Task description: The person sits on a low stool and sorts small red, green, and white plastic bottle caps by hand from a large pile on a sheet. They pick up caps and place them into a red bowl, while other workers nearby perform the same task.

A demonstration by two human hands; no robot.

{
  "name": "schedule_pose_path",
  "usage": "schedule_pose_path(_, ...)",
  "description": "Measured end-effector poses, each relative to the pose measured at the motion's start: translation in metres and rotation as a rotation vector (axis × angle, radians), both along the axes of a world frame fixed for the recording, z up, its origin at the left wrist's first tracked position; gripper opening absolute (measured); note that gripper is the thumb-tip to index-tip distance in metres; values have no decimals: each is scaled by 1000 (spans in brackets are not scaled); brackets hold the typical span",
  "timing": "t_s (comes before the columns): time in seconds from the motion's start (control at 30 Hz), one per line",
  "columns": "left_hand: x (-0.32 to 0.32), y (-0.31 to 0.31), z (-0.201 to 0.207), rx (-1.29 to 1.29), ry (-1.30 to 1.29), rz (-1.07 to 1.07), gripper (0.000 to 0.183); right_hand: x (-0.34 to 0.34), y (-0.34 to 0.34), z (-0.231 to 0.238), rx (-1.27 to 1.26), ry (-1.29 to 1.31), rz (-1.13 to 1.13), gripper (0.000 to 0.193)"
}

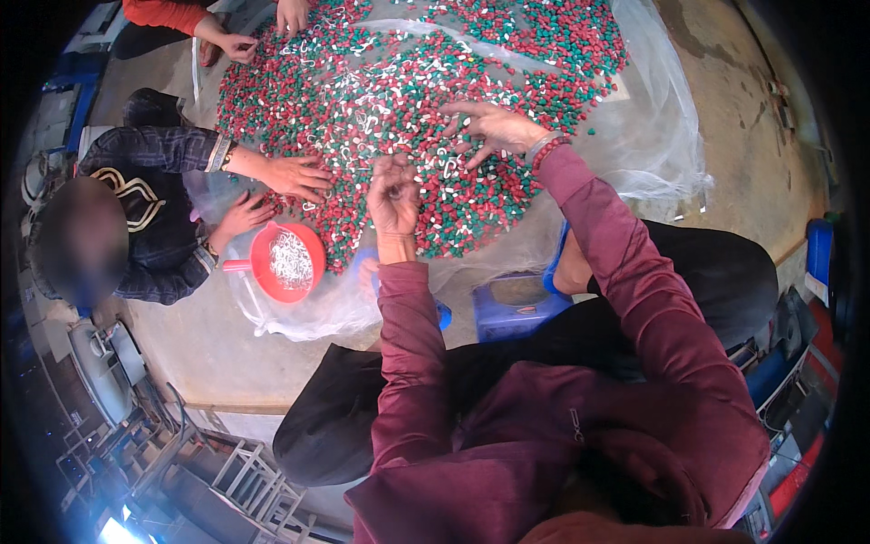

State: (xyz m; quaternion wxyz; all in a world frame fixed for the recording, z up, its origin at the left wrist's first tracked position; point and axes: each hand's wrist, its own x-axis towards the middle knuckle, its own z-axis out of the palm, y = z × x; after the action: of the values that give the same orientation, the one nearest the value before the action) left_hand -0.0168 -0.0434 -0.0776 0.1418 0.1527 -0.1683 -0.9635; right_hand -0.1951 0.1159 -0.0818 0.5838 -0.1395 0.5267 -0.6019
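Observation:
A wide pile of small red, green and white pieces point(471, 195) covers a clear plastic sheet, with curled white pieces point(367, 118) scattered over it. Above the near part of the pile is my left hand point(394, 195), palm up with its fingers curled in. What it holds, if anything, is too small to make out. My right hand point(494, 129) reaches over the pile from the right, fingers spread, with nothing visible in it. Left of my left hand stands a red dipper point(315, 247) with a handle, holding many small white pieces point(290, 261).
At the left, a person's hands point(294, 177) touch the pile beside the dipper. Another person's hands point(240, 47) are at its far left edge. The plastic sheet point(666, 118) spreads over the concrete floor point(743, 163). A blue stool point(512, 313) stands near my legs.

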Motion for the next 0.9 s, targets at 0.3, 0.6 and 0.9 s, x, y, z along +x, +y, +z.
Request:
schedule_pose_path(0.3, -39, 25, -61, -1884, -1078, -558, 43, -7, 14, 8, 138, 210, -31, 52)
schedule_pose_path(0.6, -14, 14, -68, -1601, -816, -472, 28, -15, 12, -28, 355, 468, 66, 33)
schedule_pose_path(0.9, -5, 1, -17, -1582, -903, -333, 30, 19, -9, -78, 437, 1402, 227, 54)
